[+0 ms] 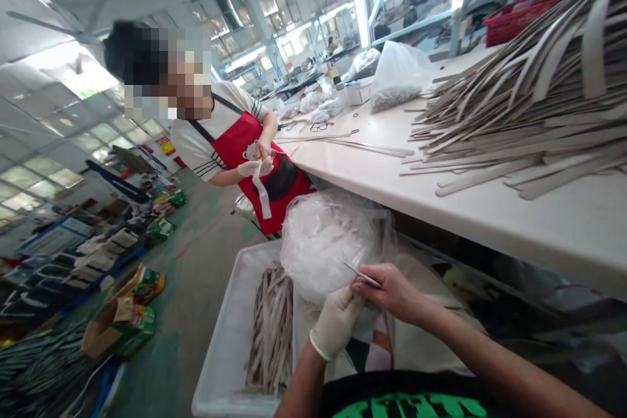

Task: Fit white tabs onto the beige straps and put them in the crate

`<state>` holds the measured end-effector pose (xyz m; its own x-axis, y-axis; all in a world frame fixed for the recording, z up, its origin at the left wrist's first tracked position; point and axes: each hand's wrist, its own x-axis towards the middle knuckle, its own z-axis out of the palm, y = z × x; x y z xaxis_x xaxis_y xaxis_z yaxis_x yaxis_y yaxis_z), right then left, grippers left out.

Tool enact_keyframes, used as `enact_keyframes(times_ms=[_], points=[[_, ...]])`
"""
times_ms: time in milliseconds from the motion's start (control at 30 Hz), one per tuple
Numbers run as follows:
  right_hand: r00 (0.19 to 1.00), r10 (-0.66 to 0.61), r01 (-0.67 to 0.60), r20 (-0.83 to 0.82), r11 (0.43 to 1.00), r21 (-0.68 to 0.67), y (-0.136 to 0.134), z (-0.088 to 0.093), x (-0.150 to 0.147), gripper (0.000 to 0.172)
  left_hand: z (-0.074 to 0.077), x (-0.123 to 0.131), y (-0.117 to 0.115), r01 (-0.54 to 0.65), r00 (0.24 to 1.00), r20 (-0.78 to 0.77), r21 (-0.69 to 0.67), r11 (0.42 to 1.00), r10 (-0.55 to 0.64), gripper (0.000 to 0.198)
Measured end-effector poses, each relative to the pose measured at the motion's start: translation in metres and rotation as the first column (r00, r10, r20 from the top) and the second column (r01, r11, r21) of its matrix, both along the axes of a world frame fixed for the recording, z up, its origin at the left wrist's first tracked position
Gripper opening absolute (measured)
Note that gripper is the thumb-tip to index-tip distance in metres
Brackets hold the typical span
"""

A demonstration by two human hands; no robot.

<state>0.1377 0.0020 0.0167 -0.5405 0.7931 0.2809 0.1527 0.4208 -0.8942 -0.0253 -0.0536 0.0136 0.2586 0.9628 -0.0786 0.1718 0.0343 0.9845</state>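
Observation:
My left hand point(336, 323) wears a white glove and sits just below my bare right hand point(389, 292). My right fingers pinch a thin metal tool point(361, 272), perhaps tweezers, whose far end rests against the gloved fingers. Whether the left hand grips it is hidden. Both hands are above a white plastic tray point(230, 339) holding a bundle of pale flat strips point(271, 330). A crumpled clear plastic bag point(333, 241) bulges just beyond my hands.
A co-worker in a red apron point(264, 173) holds a white strip at the long white table point(392, 166). Grey-beige strips point(529, 121) lie heaped on it, near a bag of granules point(396, 75) and a red basket point(519, 23). Cartons point(120, 330) stand on the floor.

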Motion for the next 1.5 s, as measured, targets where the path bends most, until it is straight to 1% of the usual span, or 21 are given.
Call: enact_keyframes(times_ms=[100,167,233,400,500,633,700,767,833,900,967,1033,1100,1133,1167,1233,1267,1333,1400,1433,1500], points=[[0.994,-0.109,0.109,-0.013,0.993,0.048,-0.008,0.010,0.003,0.039,0.011,-0.002,-0.013,0.034,0.999,-0.019,-0.091,0.995,-0.036,0.051],[0.985,-0.174,0.175,-0.018,0.985,0.006,-0.011,0.017,0.009,0.041,0.019,-0.008,-0.025,0.073,0.996,-0.039,-0.162,0.984,-0.081,0.050],[0.980,-0.197,0.197,0.001,0.979,-0.053,-0.010,0.019,0.014,0.037,0.021,-0.017,-0.035,0.090,0.990,-0.085,-0.196,0.976,-0.108,0.047],[0.965,-0.259,0.249,-0.031,0.951,-0.183,-0.003,0.002,0.018,0.040,0.005,-0.041,-0.056,0.077,0.971,-0.199,-0.275,0.959,-0.135,0.035],[0.961,-0.274,0.262,-0.031,0.941,-0.214,-0.001,-0.006,0.020,0.040,-0.004,-0.055,-0.068,0.086,0.983,-0.124,-0.347,0.934,-0.137,0.033],[0.934,-0.356,0.346,-0.020,0.919,-0.191,0.005,-0.009,0.027,0.034,-0.011,-0.079,-0.088,0.108,0.994,0.034,-0.508,0.855,-0.105,0.038],[0.940,-0.342,0.337,0.006,0.922,-0.191,0.007,-0.012,0.028,0.030,-0.016,-0.093,-0.103,0.102,0.985,0.170,-0.552,0.828,-0.008,0.044],[0.953,-0.302,0.302,0.029,0.932,-0.199,0.006,-0.019,0.027,0.029,-0.024,-0.105,-0.121,0.041,0.927,0.328,-0.574,0.818,0.184,0.054],[0.961,-0.272,0.275,0.042,0.940,-0.202,0.002,-0.026,0.023,0.029,-0.034,-0.114,-0.139,-0.081,0.796,0.431,-0.619,0.781,0.424,0.061],[0.966,-0.257,0.259,0.040,0.946,-0.196,-0.005,-0.031,0.020,0.029,-0.044,-0.122,-0.154,-0.176,0.659,0.467,-0.667,0.724,0.590,0.061],[0.964,-0.264,0.266,0.034,0.949,-0.170,-0.011,-0.030,0.016,0.028,-0.051,-0.129,-0.163,-0.237,0.563,0.481,-0.685,0.689,0.672,0.058],[0.964,-0.262,0.265,0.041,0.957,-0.116,-0.014,-0.026,0.013,0.026,-0.053,-0.135,-0.167,-0.326,0.472,0.502,-0.665,0.673,0.724,0.055],[0.976,-0.203,0.207,0.081,0.977,-0.051,-0.015,-0.023,0.008,0.023,-0.048,-0.144,-0.166,-0.472,0.365,0.517,-0.614,0.632,0.774,0.049],[0.982,-0.158,0.162,0.105,0.986,-0.030,-0.014,-0.023,0.006,0.022,-0.042,-0.150,-0.165,-0.552,0.319,0.525,-0.574,0.605,0.789,0.045],[0.985,-0.114,0.117,0.127,0.993,-0.021,-0.014,-0.026,0.005,0.022,-0.035,-0.156,-0.164,-0.627,0.286,0.538,-0.521,0.579,0.793,0.041],[0.984,-0.052,0.058,0.172,0.998,-0.029,-0.012,-0.038,0.004,0.025,-0.015,-0.174,-0.160,-0.745,0.268,0.580,-0.382,0.547,0.769,0.037],[0.979,-0.033,0.042,0.200,0.998,-0.041,-0.012,-0.047,0.005,0.027,-0.003,-0.184,-0.158,-0.789,0.287,0.601,-0.293,0.540,0.746,0.038],[0.967,-0.015,0.037,0.256,0.996,-0.079,-0.011,-0.065,0.012,0.030,0.022,-0.209,-0.152,-0.840,0.383,0.598,-0.092,0.534,0.704,0.044],[0.958,-0.010,0.055,0.286,0.987,-0.148,-0.013,-0.079,0.021,0.035,0.045,-0.235,-0.142,-0.847,0.499,0.508,0.115,0.520,0.702,0.051],[0.959,-0.015,0.072,0.284,0.979,-0.192,-0.015,-0.082,0.026,0.038,0.055,-0.249,-0.135,-0.842,0.534,0.444,0.200,0.501,0.720,0.053],[0.966,-0.038,0.113,0.256,0.952,-0.285,-0.021,-0.082,0.032,0.043,0.067,-0.275,-0.118,-0.838,0.535,0.291,0.306,0.452,0.793,0.053]])
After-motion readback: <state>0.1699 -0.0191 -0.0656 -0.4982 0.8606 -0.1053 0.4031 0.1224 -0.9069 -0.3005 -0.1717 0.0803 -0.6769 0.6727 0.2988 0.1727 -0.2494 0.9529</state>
